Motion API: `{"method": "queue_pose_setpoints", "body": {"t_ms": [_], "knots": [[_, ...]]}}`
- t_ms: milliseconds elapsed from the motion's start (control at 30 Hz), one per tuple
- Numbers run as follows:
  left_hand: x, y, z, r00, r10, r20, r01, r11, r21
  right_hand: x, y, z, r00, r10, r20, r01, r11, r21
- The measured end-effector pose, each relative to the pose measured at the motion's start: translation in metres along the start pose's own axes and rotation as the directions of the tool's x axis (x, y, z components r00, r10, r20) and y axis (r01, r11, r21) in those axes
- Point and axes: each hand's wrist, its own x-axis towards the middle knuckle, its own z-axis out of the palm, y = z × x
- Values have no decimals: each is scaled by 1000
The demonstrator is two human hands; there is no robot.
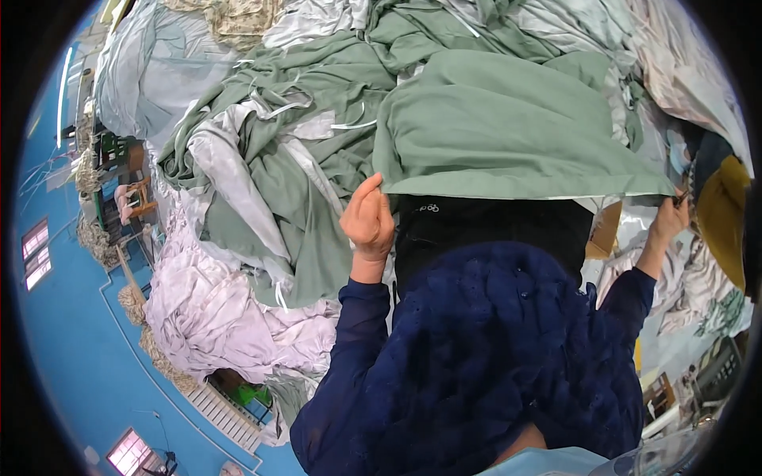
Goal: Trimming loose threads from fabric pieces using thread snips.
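Observation:
A sage green piece of fabric (500, 127) with a straight hemmed edge is stretched across in front of me. My left hand (370, 218) pinches its near left corner between thumb and fingers. At the opposite end of the same edge, my right hand (671, 216) grips the near right corner. The hem runs nearly taut between both hands, and the cloth's far part lies over the heap. Left of it, more green fabric (333, 214) with pale lining and white ties (353, 125) lies crumpled.
Pale pink fabric (230, 301) is heaped at the left, and light grey-blue cloth (151, 87) lies at the far left. Mustard cloth (722, 218) hangs at the right beside a cardboard box (605, 230). A wooden stool (136, 200) stands beyond the heap, near a blue wall (63, 341).

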Motion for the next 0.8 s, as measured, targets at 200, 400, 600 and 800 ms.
{"method": "queue_pose_setpoints", "body": {"t_ms": [200,400,600,800], "knots": [[6,6,10,966,-221,133,243,951,-190,-17,-28,35,996,29,-87,-17,991,131],[41,21,21,958,-198,208,252,927,-277,-114,-263,107,799,-233,554,-21,910,413],[72,63,47,935,-43,352,181,911,-370,-153,-294,182,642,-547,537,25,715,699],[37,32,39,908,-220,357,343,880,-329,-161,-308,177,649,-480,590,-80,729,680]]}}
